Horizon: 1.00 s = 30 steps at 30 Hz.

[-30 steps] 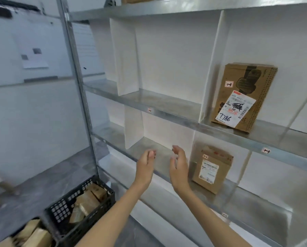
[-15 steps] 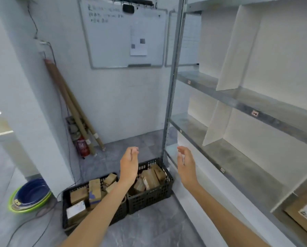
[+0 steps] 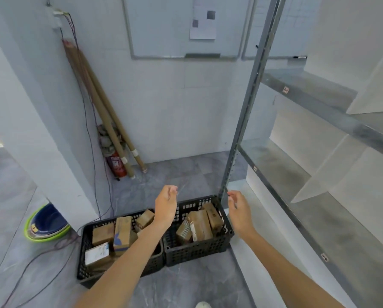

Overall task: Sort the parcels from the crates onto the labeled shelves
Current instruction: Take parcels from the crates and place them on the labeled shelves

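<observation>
Parcels (image 3: pixel 199 225) of brown cardboard sit packed in the black left crate (image 3: pixel 83 263) and right crate (image 3: pixel 197 250) on the floor below me. The metal shelves (image 3: pixel 319 103) rise at my right, small labels (image 3: pixel 285 90) on their front edges. A whiteboard (image 3: pixel 161 25) hangs on the far wall. The two crates touch side by side, the right one beside the rack's foot. My left hand (image 3: pixel 165 205) and right hand (image 3: pixel 239 211) hover over them, apart, fingers loosely curled, both released and holding nothing

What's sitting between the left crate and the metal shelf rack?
A second black crate, holding cardboard parcels, stands on the floor between them, seen in the head view.
</observation>
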Motion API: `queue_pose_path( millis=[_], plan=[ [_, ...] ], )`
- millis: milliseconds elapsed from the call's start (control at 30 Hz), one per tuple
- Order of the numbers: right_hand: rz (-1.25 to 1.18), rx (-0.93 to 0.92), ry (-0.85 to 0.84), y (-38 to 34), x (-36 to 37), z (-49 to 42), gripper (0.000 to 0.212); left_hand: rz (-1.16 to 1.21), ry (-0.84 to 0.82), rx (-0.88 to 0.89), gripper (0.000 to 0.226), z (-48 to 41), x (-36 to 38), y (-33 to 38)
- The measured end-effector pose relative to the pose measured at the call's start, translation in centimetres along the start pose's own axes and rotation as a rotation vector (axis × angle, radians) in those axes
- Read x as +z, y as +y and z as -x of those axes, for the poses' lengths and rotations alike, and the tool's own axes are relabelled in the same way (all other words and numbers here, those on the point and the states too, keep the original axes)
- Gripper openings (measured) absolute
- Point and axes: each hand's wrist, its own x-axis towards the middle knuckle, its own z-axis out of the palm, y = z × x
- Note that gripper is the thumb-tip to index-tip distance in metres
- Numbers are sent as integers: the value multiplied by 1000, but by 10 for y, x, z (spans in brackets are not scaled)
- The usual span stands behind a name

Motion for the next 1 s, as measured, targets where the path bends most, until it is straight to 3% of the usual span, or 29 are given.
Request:
queue_pose_path(
  millis=[300, 533, 700, 867, 1000],
  plan=[
    [95, 201, -167, 62, 33, -122, 23, -43, -109, -224, 20, -116, 66, -29],
    [172, 379, -273, 102, 77, -178, 23, -91, -139, -364, 38, -192, 95, -70],
    [238, 517, -313, 167, 117, -210, 24, -137, -255, -396, 42, -235, 138, -117],
    [256, 612, -333, 271, 186, -248, 33, -113, -248, -500, 36, -275, 197, -237],
    [266, 668, -361, 376, 255, -274, 30, -141, -164, -615, 19, -299, 255, -361]
  ],
)
